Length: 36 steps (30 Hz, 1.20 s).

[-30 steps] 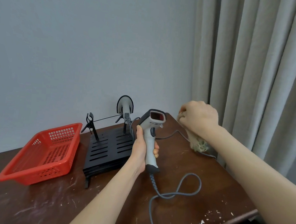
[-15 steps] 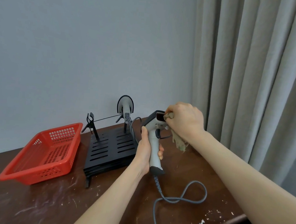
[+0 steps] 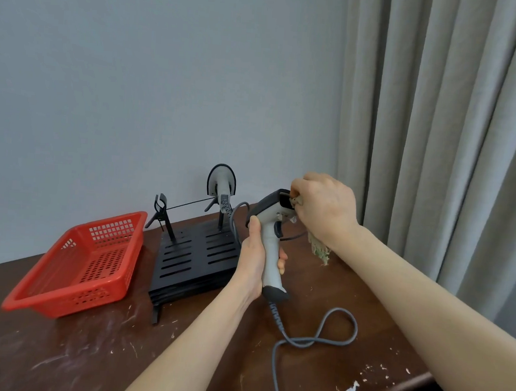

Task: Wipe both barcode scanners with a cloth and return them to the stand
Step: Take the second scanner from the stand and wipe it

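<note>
On the scratched bench (image 3: 153,368), a grey cable (image 3: 320,340) loops from the butt of a barcode scanner (image 3: 270,242). The left hand (image 3: 254,256) grasps its handle and holds it upright above the wood. The right hand (image 3: 323,209), which a second ago hung apart near the curtain, is now closed around a frayed cloth (image 3: 318,248) and presses it against the scanner's dark front window, with the loose end dangling below the wrist. Wiping of the first scanner appears to have just begun, and returning it to the stand is not yet done.

Further back, to the left, a red basket (image 3: 75,300) shows only its own perforated floor. Beside it, the black stand (image 3: 185,260) has a bare clip (image 3: 160,207) on its left post, while the second scanner (image 3: 221,183) sits on the right post against the wall, seemingly not yet wiped.
</note>
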Motion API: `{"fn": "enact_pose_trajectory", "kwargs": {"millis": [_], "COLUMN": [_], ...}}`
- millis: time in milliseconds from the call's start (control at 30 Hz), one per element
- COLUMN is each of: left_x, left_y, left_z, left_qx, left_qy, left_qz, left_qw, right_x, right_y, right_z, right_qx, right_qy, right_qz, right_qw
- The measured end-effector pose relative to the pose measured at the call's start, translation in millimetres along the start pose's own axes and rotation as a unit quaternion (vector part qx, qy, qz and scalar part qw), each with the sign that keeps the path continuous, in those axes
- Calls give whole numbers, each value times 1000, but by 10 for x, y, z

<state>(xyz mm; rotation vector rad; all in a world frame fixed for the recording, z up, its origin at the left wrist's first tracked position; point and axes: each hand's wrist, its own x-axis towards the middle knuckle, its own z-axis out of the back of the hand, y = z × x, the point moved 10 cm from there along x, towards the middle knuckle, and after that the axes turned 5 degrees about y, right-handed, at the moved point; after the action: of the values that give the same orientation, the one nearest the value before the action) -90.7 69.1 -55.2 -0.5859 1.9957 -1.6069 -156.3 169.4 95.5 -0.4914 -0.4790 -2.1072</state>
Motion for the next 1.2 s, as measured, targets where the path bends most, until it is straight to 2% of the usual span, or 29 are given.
{"fn": "enact_pose_trajectory", "kwargs": {"millis": [200, 300, 400, 467, 533, 633, 733, 800, 933, 1067, 1100, 1200], "left_x": [6, -12, -9, -19, -29, -33, -47, -57, -47, -73, -82, -73], "left_y": [-22, -31, -59, -59, -49, -27, -24, -12, -18, -8, -3, -8], "left_z": [41, 45, 63, 54, 28, -27, -11, 11, 26, 57, 62, 44], "left_qx": [20, 17, -6, -8, -5, -19, -19, -10, -20, -30, -27, -31], "left_qy": [-11, -12, -8, -5, -5, -3, -3, -6, -19, -17, -15, -7], "left_qz": [-8, -16, -12, -8, -6, 3, 7, 6, 8, 11, 12, 9], "left_qw": [1000, 1000, 1000, 1000, 1000, 1000, 1000, 1000, 1000, 999, 999, 999], "right_x": [57, 31, -17, -42, -52, -57, -33, -32, -44, -23, -23, -41], "right_y": [45, -137, -322, -296, -145, 6, -77, -135, -22, -110, -148, -66], "right_z": [-76, -59, 41, 181, 234, 138, 50, 89, 163, 81, 98, 161], "right_qx": [-33, -70, -7, 75, 137, 163, 58, 38, 168, 76, 90, 236], "right_qy": [98, 139, 93, 16, -15, -17, 2, 0, -17, 24, 21, 3], "right_qz": [37, -11, -56, -49, -22, 1, -16, -46, -48, -60, -73, -65], "right_qw": [994, 988, 994, 996, 990, 987, 998, 998, 984, 995, 993, 969]}}
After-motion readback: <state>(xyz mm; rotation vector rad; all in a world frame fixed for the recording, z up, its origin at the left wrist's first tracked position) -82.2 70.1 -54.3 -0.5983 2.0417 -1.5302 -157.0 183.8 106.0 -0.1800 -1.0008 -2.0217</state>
